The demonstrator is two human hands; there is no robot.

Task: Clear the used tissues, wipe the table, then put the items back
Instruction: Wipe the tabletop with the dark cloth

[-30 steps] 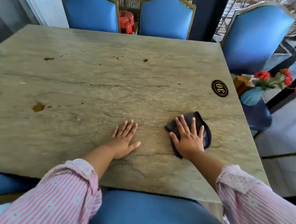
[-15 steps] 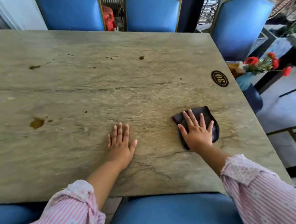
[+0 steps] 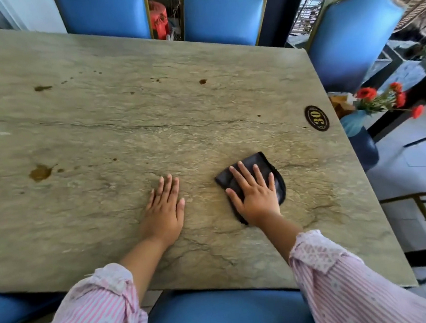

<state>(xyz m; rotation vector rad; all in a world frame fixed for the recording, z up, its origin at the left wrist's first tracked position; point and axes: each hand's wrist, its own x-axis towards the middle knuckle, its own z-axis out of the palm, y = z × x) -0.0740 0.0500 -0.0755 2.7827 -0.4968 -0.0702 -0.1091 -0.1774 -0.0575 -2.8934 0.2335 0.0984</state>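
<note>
On the stone surface (image 3: 204, 126), near the edge closest to the person, two hands lie flat. The right hand (image 3: 256, 196) is open, with its fingers spread, and it presses down on a dark cloth (image 3: 274, 172). The cloth lies folded under the palm and sticks out past the fingertips and on the right side. The left hand (image 3: 163, 210) is open too. It rests flat on the bare stone just beside the cloth, not touching it, and it holds nothing. Both arms wear pink striped sleeves (image 3: 341, 286) pushed up above the wrists.

Brown stains mark the surface. A big brown spot (image 3: 40, 172) sits far to the left, well apart from the cloth. A smaller brown spot (image 3: 202, 81) and some tiny drops lie near the far side. A round black badge (image 3: 316, 118) with the number 30 is stuck near the right edge.

Blue chairs (image 3: 221, 12) stand around the surface. Off to the right, lower than the surface, red flowers (image 3: 379, 98) stand in a blue vase (image 3: 353, 123).
</note>
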